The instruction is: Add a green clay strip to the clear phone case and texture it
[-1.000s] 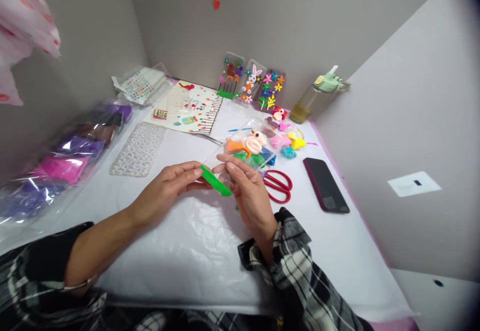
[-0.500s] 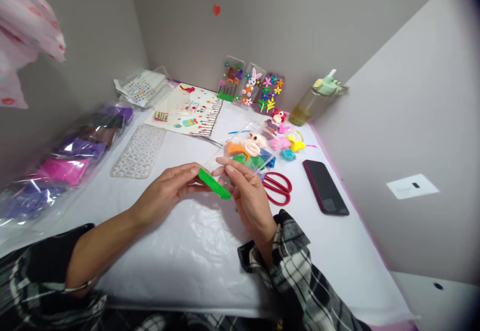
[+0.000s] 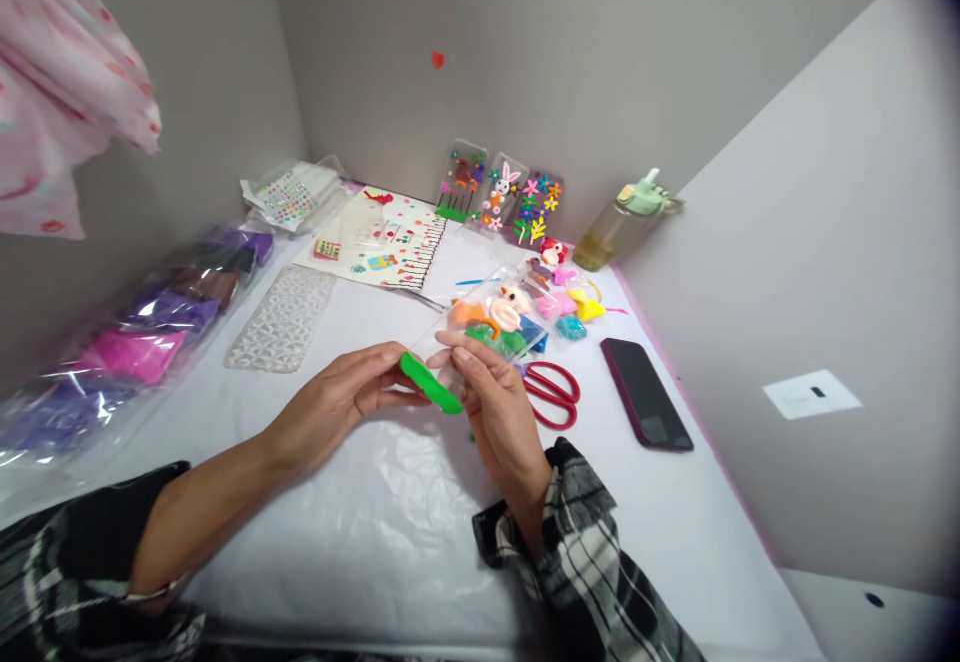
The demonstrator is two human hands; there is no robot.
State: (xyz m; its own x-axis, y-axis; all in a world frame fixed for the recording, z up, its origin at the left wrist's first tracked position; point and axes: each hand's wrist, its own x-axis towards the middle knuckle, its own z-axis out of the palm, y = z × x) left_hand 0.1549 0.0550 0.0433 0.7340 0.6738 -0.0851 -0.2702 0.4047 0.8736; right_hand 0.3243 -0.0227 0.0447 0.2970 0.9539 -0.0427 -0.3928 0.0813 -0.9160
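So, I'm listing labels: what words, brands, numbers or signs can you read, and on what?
No word, brand or number is readable.
Wall: a red heart, no lettering visible.
Pad: pictures; any lettering is too small to read.
Wall plate: marking too small to read.
Phone: no text visible.
Green piece: no lettering visible.

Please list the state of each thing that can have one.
Left hand: closed on clear case
Clear case: held
Green strip: across case's near end
Right hand: at case, fingers bent
Scissors: lying, blades hidden
Phone: screen dark
Bottle: lid on, partly filled
Textured case: lying flat
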